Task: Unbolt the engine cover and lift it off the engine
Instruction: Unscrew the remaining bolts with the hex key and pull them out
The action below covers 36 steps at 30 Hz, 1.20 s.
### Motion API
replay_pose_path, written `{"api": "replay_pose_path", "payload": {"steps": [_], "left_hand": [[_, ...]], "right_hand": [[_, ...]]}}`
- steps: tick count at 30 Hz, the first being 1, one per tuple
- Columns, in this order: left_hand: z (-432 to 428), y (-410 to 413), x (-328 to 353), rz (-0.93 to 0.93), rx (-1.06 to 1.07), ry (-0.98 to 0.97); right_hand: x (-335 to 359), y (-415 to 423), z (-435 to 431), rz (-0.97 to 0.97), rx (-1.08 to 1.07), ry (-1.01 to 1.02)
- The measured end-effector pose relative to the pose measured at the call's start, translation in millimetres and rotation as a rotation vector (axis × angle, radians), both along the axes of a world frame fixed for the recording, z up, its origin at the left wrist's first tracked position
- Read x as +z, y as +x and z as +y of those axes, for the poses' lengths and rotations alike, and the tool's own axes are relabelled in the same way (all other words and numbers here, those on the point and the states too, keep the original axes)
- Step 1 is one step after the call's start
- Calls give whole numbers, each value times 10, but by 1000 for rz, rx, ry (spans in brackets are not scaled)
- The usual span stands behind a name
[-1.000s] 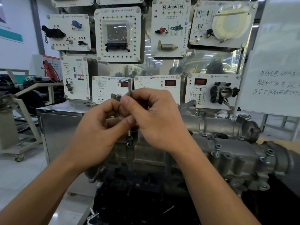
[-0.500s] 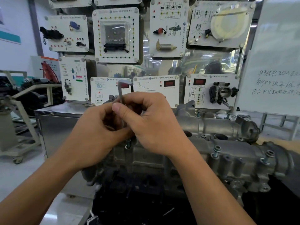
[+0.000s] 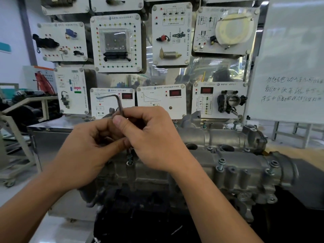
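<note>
Left hand and right hand both curled round upright hex key, above a bolt in engine cover, seated on engine.

Even indoor light — soft motion blur, wide-angle bowing at edges

Bare left hand; bare right hand

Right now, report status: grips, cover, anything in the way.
Left grip and right grip both pinch the hex key, upright on a bolt. Cover in place, other bolts raised. Nothing in the way.
</note>
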<state>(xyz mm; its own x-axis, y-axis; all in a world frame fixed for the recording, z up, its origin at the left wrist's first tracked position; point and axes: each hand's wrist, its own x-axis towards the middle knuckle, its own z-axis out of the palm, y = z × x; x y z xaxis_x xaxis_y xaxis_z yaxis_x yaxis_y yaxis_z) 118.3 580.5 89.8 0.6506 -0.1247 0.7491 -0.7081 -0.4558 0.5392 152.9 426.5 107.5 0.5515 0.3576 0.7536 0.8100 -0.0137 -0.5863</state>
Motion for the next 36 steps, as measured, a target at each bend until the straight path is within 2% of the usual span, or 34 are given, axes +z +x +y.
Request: {"api": "replay_pose_path", "payload": {"steps": [4, 8, 15, 19, 22, 29, 36], "left_hand": [[-31, -20, 2, 1, 11, -29], [-35, -86, -2, -11, -31, 57], [-98, 28, -55, -116, 187, -23], [-73, 4, -76, -22, 25, -111], [-27, -68, -71, -21, -66, -22], [-89, -70, -20, -79, 3, -130], [-134, -202, 61, -24, 77, -153]], "right_hand": [[3, -14, -10, -5, -11, 7], [0, 9, -33, 12, -21, 21], [-2, -11, -1, 6, -35, -7], [5, 1, -23, 4, -44, -2], [1, -4, -15, 16, -20, 16], [23, -36, 64, -82, -14, 44], [105, -170, 36, -99, -99, 136]]}}
